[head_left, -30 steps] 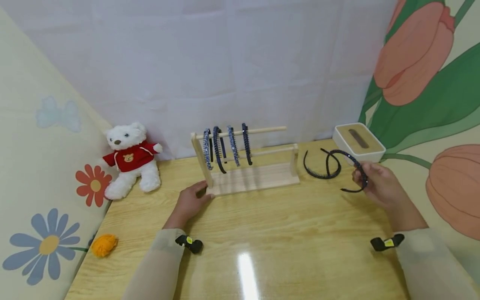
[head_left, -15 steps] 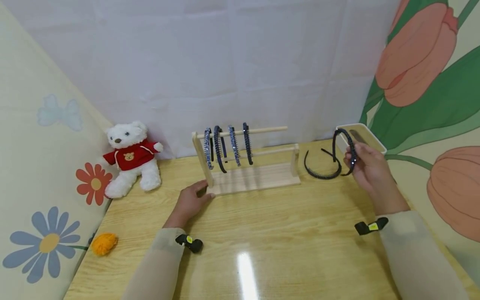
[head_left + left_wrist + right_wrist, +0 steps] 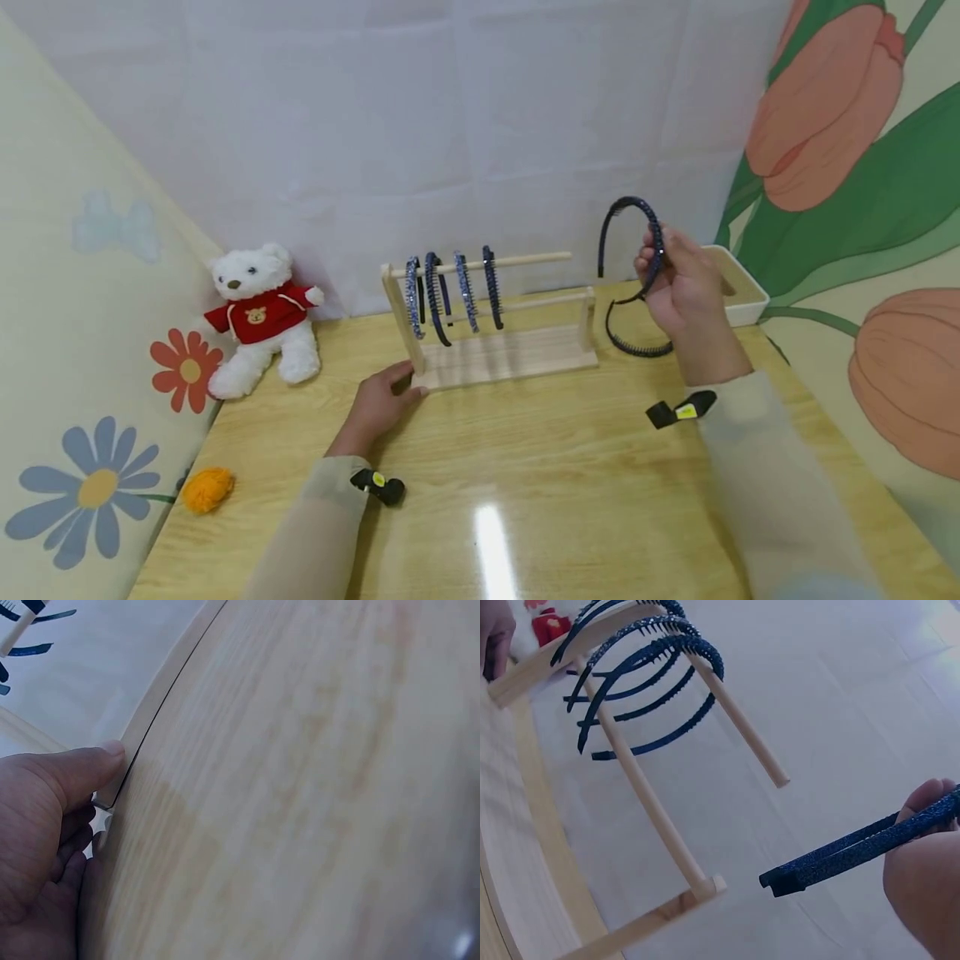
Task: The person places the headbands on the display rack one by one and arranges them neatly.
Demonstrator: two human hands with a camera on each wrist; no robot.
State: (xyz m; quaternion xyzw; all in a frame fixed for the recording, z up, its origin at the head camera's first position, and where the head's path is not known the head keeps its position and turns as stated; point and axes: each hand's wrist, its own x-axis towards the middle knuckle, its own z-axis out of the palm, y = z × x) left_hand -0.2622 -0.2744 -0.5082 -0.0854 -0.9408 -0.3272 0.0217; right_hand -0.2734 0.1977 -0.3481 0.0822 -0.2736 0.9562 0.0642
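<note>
A wooden headband rack [image 3: 525,357] stands on the table, several dark and glittery toothed headbands [image 3: 467,292] hanging toward the left of its upper bar. My left hand [image 3: 378,408] grips the rack's near left corner; in the left wrist view its thumb [image 3: 94,766] presses the base edge. Raised at the right, my right hand [image 3: 688,287] pinches a dark, sparkling headband [image 3: 632,201] by one side, its curve upward. The right wrist view shows this headband's ends [image 3: 787,881] apart from the upper bar's free end [image 3: 780,780]. Another black toothed headband [image 3: 639,350] lies below the right hand.
Behind my right hand is a white box [image 3: 748,313] with a wood-toned top, partly hidden. A white teddy bear [image 3: 288,354] in a red top sits at the back left. An orange yarn ball [image 3: 208,490] lies near the left edge. White cloth hangs behind the rack.
My right hand has lifted the headband up and moved it left toward the rack, turning its curve upward. The left hand stays at the rack's corner.
</note>
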